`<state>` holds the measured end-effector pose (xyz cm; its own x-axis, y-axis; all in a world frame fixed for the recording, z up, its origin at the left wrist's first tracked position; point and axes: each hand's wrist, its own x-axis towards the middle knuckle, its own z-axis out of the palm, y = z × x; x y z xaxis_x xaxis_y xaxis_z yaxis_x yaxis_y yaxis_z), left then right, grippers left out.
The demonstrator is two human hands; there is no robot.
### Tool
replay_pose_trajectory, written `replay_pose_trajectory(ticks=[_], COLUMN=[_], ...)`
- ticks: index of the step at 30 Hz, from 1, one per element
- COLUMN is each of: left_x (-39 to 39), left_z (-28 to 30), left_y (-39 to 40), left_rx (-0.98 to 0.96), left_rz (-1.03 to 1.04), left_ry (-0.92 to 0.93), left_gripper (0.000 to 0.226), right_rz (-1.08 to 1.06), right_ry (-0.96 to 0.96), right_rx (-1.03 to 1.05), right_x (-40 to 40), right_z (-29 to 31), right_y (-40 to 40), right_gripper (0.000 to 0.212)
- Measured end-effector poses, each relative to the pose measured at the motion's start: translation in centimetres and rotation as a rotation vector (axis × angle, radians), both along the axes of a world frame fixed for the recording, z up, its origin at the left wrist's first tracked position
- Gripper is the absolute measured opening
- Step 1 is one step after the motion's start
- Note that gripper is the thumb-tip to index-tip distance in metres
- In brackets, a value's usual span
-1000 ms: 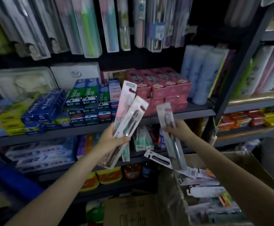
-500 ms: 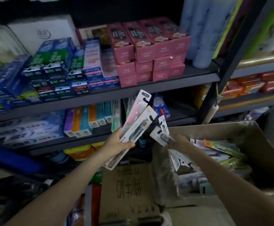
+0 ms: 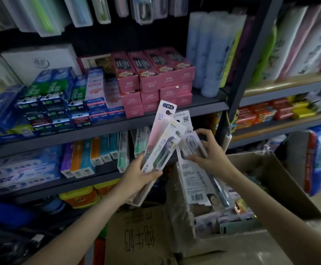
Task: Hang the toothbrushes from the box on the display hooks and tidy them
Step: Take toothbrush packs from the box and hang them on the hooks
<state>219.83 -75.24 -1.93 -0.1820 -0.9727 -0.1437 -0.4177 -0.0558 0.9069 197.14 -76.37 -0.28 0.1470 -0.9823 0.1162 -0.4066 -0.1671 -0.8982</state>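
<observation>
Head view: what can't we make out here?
- Display hooks: cut off by the top edge; only hanging packs show.
- Box contents: dim and blurred, partly behind the right hand.
- Lower ends of the packs in the left hand: covered by its grip.

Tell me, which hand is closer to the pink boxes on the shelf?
Left. The left hand grips toothbrush packs below the pink boxes; the right hand, holding another pack, sits below and further right, over the cardboard box.
</observation>
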Motion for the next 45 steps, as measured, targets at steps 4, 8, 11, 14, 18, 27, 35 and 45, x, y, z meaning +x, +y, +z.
replay_pose_trajectory(ticks=[4, 8, 11, 14, 18, 27, 35, 45], left_x=[0.1, 0.5, 1.2, 2.3, 3.6, 4.2, 2.3, -3.9], left_z=[4.2, 9.9, 13.5, 16.1, 17.9, 18.2, 14.5, 5.6], left_y=[-0.9, -2.7, -4.1, -4.8, -4.4, -5.9, -6.7, -5.3], left_rx=[-0.177, -0.369, -0.481, -0.557, -0.709, -0.707, -0.56, -0.201], left_rz=[0.057, 0.099, 0.165, 0.248, 0.234, 0.213, 0.075, -0.181], left_ry=[0.094, 0.183, 0.225, 0.262, 0.141, 0.167, 0.105, -0.172], left_gripper=[0.038, 0.037, 0.039, 0.048, 0.085, 0.091, 0.091, 0.088], right_rz=[0.001, -0.054, -0.03, 0.066, 0.102, 0.021, 0.032, -0.057], right_ry=[-0.166, -0.245, -0.375, -0.418, -0.436, -0.567, -0.187, 0.683], right_rx=[-0.119, -0.3, -0.372, -0.379, -0.415, -0.343, -0.109, 0.433], right_x=[1.8, 5.2, 7.5, 9.3, 10.5, 10.5, 1.9, -9.7], right_z=[5.7, 11.1, 14.6, 16.6, 17.3, 17.3, 13.0, -7.6], right_y=[-0.8, -3.5, -4.8, -5.5, -6.6, -8.5, -8.3, -2.8], right_gripper=[0.054, 0.046, 0.026, 0.024, 0.049, 0.047, 0.028, 0.04])
